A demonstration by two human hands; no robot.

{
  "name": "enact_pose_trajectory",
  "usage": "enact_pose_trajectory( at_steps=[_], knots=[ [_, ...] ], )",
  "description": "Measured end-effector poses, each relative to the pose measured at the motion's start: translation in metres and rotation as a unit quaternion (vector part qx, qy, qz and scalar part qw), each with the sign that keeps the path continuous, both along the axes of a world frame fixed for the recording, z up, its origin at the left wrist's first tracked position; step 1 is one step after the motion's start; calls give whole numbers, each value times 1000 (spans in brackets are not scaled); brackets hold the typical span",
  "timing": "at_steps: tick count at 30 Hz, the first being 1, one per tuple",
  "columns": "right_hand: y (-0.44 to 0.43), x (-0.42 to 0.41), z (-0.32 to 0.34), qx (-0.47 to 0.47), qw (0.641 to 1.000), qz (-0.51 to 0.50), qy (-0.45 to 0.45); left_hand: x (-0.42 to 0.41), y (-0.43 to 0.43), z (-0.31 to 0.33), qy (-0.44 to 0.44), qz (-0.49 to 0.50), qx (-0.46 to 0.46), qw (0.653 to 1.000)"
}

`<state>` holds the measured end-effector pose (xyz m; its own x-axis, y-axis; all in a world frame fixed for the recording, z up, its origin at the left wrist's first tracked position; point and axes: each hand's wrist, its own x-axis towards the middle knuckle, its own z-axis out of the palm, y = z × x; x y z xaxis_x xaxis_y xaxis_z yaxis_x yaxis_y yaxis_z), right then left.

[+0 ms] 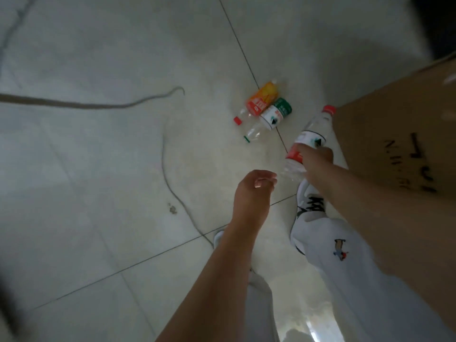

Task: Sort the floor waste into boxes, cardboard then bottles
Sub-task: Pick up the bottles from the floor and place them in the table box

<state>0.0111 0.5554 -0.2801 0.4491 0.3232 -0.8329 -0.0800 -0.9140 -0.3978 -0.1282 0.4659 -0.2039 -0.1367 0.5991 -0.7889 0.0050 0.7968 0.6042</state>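
On the pale tiled floor (98, 58), near a grout line, two plastic bottles lie side by side and touching. One is an orange-labelled bottle (261, 99) with a red cap, the other a green-and-white-labelled bottle (274, 117) with a green cap. The print on both is too blurred to read. Nearer the camera, the right hand (317, 156) grips a clear water bottle (312, 129) above the floor, its fingers wrapped round the red-and-white label. The red cap tilts up towards the cardboard box (399, 124) just beside it. Black marker writing runs across the box's brown side, upside down from this view and not legible. The left hand (251, 191) hangs apart from the bottle, fingers (265, 180) loosely curled and holding nothing. Below are white trousers (345, 267) with a small embroidered figure and a white shoe (311, 201) with black lettering. A grey cable (74, 103) trails across the tiles to the left.
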Motion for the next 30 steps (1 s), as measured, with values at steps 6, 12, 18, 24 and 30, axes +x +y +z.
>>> enact_pose_trajectory(
  at_steps=[6,12,18,24,30],
  knots=[
    [10,-11,237,95,994,45,-1,-14,43,230,10,-47,63,997],
    [-11,7,543,296,954,45,14,-15,62,495,38,-104,189,976],
    [-59,58,733,456,890,-9,18,38,53,652,10,-210,308,928],
    [-80,113,811,499,864,-3,-65,95,52,718,16,-288,349,892],
    [-117,188,831,502,854,-49,-129,153,40,742,-10,-329,372,868]
  ],
)
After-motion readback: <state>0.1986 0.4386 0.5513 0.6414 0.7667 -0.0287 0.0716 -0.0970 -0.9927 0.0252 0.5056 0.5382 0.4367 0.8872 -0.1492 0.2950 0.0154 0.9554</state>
